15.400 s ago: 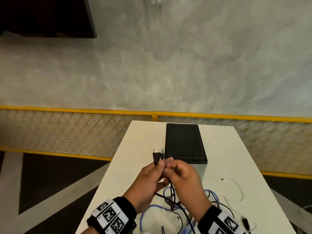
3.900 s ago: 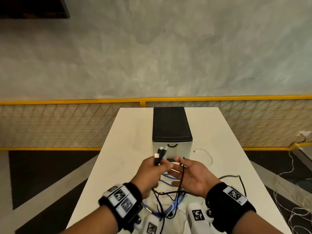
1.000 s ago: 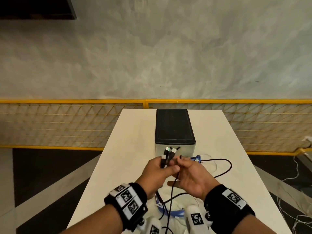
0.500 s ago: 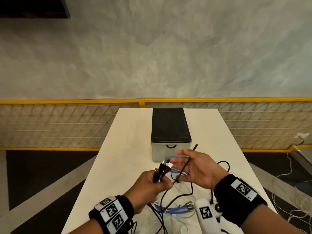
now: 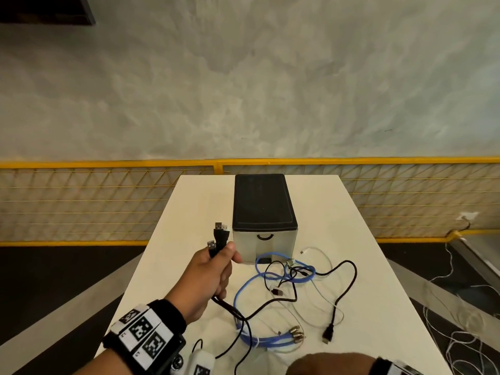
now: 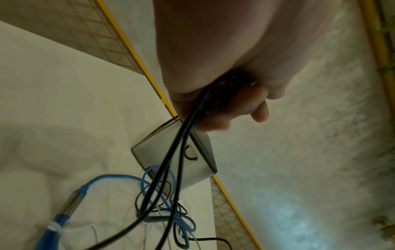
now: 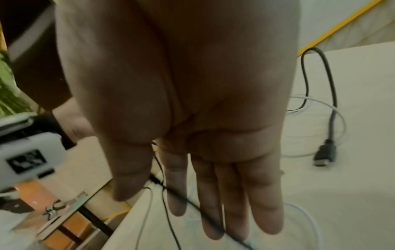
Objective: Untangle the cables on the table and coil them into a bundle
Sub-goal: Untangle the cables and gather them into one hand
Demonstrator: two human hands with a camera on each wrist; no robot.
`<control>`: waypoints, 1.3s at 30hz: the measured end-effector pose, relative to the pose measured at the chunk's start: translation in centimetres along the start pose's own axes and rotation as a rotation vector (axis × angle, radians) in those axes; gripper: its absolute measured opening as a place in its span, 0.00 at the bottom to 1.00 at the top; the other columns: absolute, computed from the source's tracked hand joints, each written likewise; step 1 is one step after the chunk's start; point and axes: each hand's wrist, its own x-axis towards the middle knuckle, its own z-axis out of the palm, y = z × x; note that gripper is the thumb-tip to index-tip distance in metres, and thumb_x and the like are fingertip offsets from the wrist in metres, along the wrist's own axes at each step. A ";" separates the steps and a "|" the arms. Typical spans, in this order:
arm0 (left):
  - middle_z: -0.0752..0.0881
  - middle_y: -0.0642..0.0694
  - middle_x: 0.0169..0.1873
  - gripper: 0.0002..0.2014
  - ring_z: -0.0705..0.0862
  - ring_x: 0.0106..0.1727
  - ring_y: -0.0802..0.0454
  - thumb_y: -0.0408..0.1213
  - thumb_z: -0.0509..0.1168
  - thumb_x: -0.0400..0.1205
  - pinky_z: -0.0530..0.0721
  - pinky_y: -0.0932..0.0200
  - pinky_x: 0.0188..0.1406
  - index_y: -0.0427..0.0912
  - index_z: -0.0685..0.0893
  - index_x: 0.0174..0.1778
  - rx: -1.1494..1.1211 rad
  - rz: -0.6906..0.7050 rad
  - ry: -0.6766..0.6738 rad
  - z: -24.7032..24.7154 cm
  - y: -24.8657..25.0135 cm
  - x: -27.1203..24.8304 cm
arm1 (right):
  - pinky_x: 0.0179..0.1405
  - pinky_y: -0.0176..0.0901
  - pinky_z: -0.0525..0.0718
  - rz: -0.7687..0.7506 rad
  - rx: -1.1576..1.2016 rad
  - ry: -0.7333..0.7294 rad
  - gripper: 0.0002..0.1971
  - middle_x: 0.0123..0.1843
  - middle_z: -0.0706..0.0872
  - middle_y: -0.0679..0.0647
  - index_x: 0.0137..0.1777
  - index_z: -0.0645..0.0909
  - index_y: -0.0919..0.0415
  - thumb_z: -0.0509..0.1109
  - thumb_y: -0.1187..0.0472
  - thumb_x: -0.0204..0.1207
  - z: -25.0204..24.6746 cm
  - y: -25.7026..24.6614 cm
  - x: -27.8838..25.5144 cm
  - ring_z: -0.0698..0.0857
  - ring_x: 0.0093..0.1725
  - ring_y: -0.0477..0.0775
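My left hand [image 5: 216, 269] is raised over the white table [image 5: 378, 280] and grips a bunch of black cable ends [image 5: 219, 237], their plugs sticking up above the fist. The left wrist view shows the black cables [image 6: 171, 162] running down from the left hand [image 6: 215, 94] into the tangle. Blue, black and white cables [image 5: 284, 293] lie tangled on the table right of that hand. A black cable with a plug [image 5: 328, 334] loops out to the right; the same plug [image 7: 323, 154] shows in the right wrist view. My right hand [image 7: 213, 194] has its fingers straight and holds nothing, low at the near edge.
A grey box with a black lid [image 5: 262, 212] stands at the table's middle, just behind the tangle. A yellow mesh fence [image 5: 81, 201] runs behind the table. Thin white wires [image 5: 465, 320] lie on the floor at the right.
My right hand has let go of the cables and dropped back to the near edge. The black cable it held now lies on the table. My left hand keeps its grip, raised to the left.
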 end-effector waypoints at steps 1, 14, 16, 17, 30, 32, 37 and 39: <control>0.66 0.48 0.20 0.16 0.61 0.18 0.55 0.45 0.58 0.88 0.64 0.60 0.21 0.36 0.83 0.44 -0.030 -0.007 0.000 0.0 0.0 0.0 | 0.57 0.28 0.77 0.020 0.000 -0.004 0.13 0.52 0.83 0.45 0.63 0.79 0.57 0.54 0.60 0.87 0.0 0.6 0.1 0.82 0.64 0.57; 0.64 0.49 0.20 0.07 0.60 0.15 0.58 0.30 0.64 0.83 0.56 0.67 0.18 0.31 0.84 0.53 -0.314 -0.042 0.029 -0.7 -1.2 0.5 | 0.58 0.35 0.76 0.339 -0.471 0.550 0.14 0.62 0.82 0.46 0.53 0.77 0.38 0.60 0.61 0.78 -4.9 6.9 1.0 0.82 0.62 0.48; 0.64 0.49 0.19 0.09 0.60 0.15 0.58 0.34 0.62 0.85 0.57 0.67 0.17 0.31 0.84 0.51 -0.361 -0.047 0.007 -0.6 -1.1 0.6 | 0.66 0.39 0.76 0.388 -0.582 0.514 0.23 0.71 0.78 0.46 0.68 0.74 0.36 0.57 0.60 0.78 -4.3 7.6 1.3 0.79 0.69 0.51; 0.64 0.49 0.19 0.11 0.60 0.15 0.58 0.36 0.61 0.86 0.57 0.67 0.16 0.32 0.85 0.48 -0.381 -0.050 -0.004 -0.5 -1.0 0.7 | 0.68 0.41 0.75 0.384 -0.628 0.482 0.26 0.73 0.77 0.46 0.73 0.70 0.36 0.57 0.60 0.78 -4.1 7.8 1.5 0.79 0.71 0.52; 0.67 0.49 0.20 0.16 0.61 0.18 0.55 0.45 0.61 0.87 0.63 0.61 0.20 0.39 0.79 0.36 -0.079 0.028 -0.091 1.3 1.6 1.8 | 0.44 0.24 0.73 -0.078 -0.345 0.449 0.03 0.46 0.81 0.45 0.44 0.85 0.39 0.70 0.50 0.77 -5.4 2.4 1.3 0.79 0.42 0.38; 0.67 0.49 0.21 0.14 0.60 0.18 0.56 0.42 0.63 0.85 0.60 0.63 0.19 0.37 0.80 0.37 -0.120 0.019 -0.085 2.1 1.7 2.1 | 0.38 0.31 0.79 -0.214 -0.037 0.494 0.05 0.39 0.86 0.48 0.41 0.88 0.49 0.73 0.58 0.77 -6.7 -1.1 -0.7 0.82 0.35 0.39; 0.67 0.50 0.22 0.06 0.61 0.20 0.56 0.37 0.67 0.84 0.60 0.63 0.21 0.39 0.82 0.43 -0.168 0.036 -0.119 4.3 2.4 1.9 | 0.29 0.44 0.85 -0.461 0.489 0.634 0.04 0.34 0.85 0.56 0.49 0.84 0.71 0.71 0.70 0.77 -8.4 -7.9 -3.8 0.84 0.30 0.53; 0.67 0.51 0.22 0.05 0.61 0.20 0.57 0.35 0.67 0.83 0.60 0.64 0.20 0.43 0.81 0.42 -0.185 0.059 -0.158 5.2 2.8 1.7 | 0.30 0.47 0.87 -0.528 0.584 0.691 0.04 0.33 0.85 0.59 0.49 0.82 0.71 0.71 0.71 0.77 -8.4 -9.6 -3.9 0.85 0.28 0.53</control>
